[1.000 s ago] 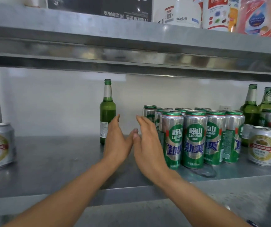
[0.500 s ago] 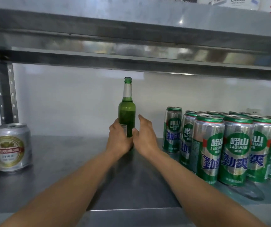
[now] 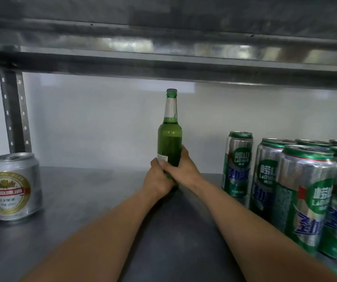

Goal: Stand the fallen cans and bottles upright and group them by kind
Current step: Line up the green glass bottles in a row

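My left hand (image 3: 157,181) and right hand (image 3: 185,168) both curl round the lower body of the bottle (image 3: 170,137), gripping it. It is upright at the middle of the shelf (image 3: 86,202), its base hidden behind my hands. Green cans (image 3: 306,200) stand grouped to the right, silver cans (image 3: 15,186) well to the left.

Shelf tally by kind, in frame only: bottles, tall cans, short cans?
green glass bottle: 1
tall green-and-silver cans: 6 in view, group cut by the right frame edge
short silver-and-gold cans: 2, one cut off at the left edge
Total: 9 visible
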